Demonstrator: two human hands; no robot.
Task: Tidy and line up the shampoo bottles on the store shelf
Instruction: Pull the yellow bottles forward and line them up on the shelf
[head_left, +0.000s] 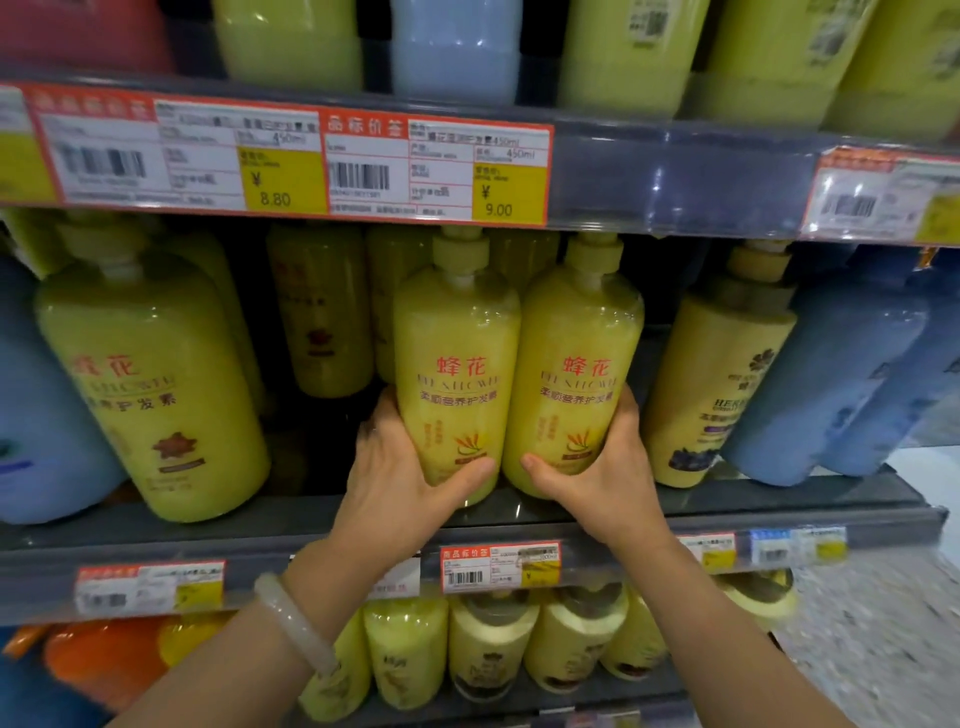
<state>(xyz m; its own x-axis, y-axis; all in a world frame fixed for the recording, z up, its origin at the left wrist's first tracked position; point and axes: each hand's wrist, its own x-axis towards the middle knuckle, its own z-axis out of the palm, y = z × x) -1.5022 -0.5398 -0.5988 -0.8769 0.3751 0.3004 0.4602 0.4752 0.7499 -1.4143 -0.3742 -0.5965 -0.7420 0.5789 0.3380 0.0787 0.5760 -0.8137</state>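
Shampoo bottles: two matching yellow ones stand upright side by side at the front of the middle shelf (779, 506), their sides touching or very nearly so. I hold one in each hand. My left hand (402, 467) grips the left bottle (457, 364) low on its body, thumb across the front near the base, fingers curled round the far left side. My right hand (605, 467) grips the right bottle (576, 364) the same way, thumb on the front, fingers wrapped round the right side. Both labels face me, red lettering on top. Whether the bottle bases rest fully on the shelf I cannot tell; my hands cover them.

To the left stands a larger yellow bottle (150, 384), tilted in this wide view, with a blue bottle (41, 415) beside it at the edge. Further yellow bottles (322, 312) stand behind, deeper in. To the right is a darker yellow bottle (717, 384), then blue bottles (831, 384).

Price tags (436, 171) run along the shelf edge above. A pale bangle (293, 621) sits on my left wrist. The shelf below carries small yellow bottles (493, 644).
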